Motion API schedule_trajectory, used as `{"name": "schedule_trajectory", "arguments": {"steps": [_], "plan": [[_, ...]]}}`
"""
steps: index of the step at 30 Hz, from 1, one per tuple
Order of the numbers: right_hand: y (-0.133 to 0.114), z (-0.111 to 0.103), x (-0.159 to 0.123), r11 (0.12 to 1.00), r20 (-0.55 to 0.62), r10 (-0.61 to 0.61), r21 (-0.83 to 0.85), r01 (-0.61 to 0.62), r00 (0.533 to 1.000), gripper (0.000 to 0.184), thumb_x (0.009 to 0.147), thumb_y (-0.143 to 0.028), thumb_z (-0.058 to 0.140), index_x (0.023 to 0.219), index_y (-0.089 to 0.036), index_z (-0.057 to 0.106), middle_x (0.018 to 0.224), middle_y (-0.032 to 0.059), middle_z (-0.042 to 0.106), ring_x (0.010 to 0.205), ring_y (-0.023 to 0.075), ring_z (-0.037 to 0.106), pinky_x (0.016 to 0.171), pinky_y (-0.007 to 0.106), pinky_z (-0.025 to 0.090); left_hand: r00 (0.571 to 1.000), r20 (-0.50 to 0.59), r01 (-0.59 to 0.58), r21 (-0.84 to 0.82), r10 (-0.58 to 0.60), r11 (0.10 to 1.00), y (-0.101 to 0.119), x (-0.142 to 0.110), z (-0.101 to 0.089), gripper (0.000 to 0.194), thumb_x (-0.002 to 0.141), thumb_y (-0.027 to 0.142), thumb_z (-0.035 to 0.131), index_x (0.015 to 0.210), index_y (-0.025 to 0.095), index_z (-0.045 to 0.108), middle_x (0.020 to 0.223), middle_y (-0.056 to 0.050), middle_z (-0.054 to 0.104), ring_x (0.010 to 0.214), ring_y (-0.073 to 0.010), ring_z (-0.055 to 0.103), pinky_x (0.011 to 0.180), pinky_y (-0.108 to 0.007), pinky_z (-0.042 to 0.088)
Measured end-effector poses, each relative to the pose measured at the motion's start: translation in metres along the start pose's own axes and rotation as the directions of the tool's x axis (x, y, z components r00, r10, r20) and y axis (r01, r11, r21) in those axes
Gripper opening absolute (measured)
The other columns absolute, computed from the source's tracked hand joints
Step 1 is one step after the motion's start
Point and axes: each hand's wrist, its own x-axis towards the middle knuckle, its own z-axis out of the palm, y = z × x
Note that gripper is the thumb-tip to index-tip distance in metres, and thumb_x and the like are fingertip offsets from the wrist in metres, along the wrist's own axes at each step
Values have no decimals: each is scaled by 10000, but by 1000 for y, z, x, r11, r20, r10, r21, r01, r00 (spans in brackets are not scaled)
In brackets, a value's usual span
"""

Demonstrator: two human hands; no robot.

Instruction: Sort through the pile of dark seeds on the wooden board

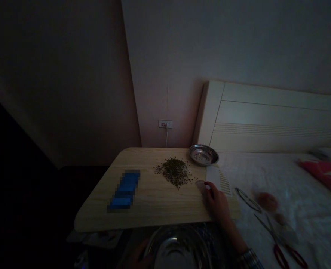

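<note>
My right hand (216,201) is closed at the right side of the wooden table, its fingers pinching a small, pale, see-through flat piece (200,184) whose kind I cannot make out. Just left of it lies a loose heap of small dark green and brown dried bits (175,171), scattered at the edges. Below the table's front edge, a large shiny metal basin (179,243) is partly cut off by the frame. My left hand (140,254), dim in shadow, grips the basin's left rim.
A smaller metal bowl (204,154) stands at the table's (151,213) back right, near a white slotted sheet (220,180). A pixelated blue thing (124,190) lies left. Red-handled scissors (277,243) and a loop-shaped thing (248,200) lie on the bed (302,194). A cord hangs from the wall socket (165,124).
</note>
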Motion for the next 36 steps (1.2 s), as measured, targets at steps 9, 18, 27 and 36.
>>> {"name": "schedule_trajectory", "arguments": {"steps": [9, 18, 27, 36], "plan": [[-1, 9, 2, 995, -157, 46, 99, -31, 987, 353, 874, -288, 337, 1163, -166, 499, 735, 49, 625, 620, 169, 576, 556, 242, 360, 996, 32, -77, -51, 79, 996, 12, 0, 3, 375, 647, 269, 587, 990, 166, 696, 1080, -68, 709, 1052, -300, 606, 936, -378, 450], [-2, 13, 8, 998, -151, 36, 57, -28, 988, 332, 872, -292, 340, 1100, -150, 537, 756, 63, 626, 617, 160, 552, 551, 239, 343, 991, 54, -119, -30, 121, 992, 15, -1, 1, 398, 659, 231, 564, 1035, 165, 676, 1087, -58, 706, 1060, -292, 600, 933, -383, 447], [-2, 8, 6, 994, -101, 40, 105, -30, 994, 347, 864, -287, 331, 1099, -157, 551, 712, 39, 610, 617, 160, 542, 569, 239, 344, 989, 87, -119, -6, 120, 993, 19, -4, 0, 402, 705, 243, 544, 1076, 132, 653, 1126, -97, 682, 1076, -296, 589, 947, -401, 429], [1, 9, 4, 991, -81, 23, 135, -12, 996, 347, 859, -291, 336, 1096, -179, 563, 682, 23, 605, 599, 155, 534, 569, 236, 342, 989, 94, -116, -26, 118, 993, 23, -3, 2, 401, 686, 221, 545, 1062, 147, 663, 1106, -61, 697, 1071, -282, 593, 943, -377, 437]]}}
